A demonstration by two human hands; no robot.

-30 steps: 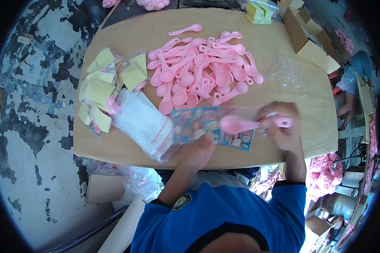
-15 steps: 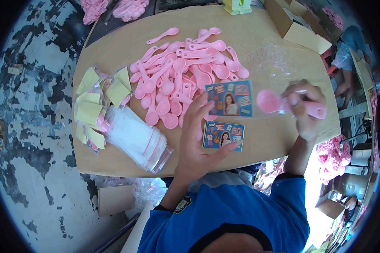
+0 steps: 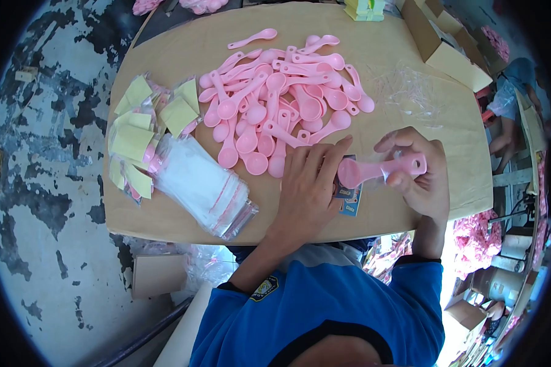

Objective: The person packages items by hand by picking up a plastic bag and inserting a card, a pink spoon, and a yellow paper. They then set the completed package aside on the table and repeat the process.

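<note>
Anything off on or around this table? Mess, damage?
No spill visible. One pink spoon lies apart, beyond the pile. Right of the pile, thin clear strands sit in a loose tangle, possibly scrap. The gray surface left of the table has dark, worn-looking patches.

1. Left: pale surface (image 3: pixel 18 232), flaking, dark patches; floor or wall unclear.
2. Table (image 3: pixel 465 165): brown covering, curved edge.
3. Right: pale wooden frame (image 3: pixel 509 178), clutter alongside.
4. Bright light (image 3: pixel 450 269), lower right.
</note>
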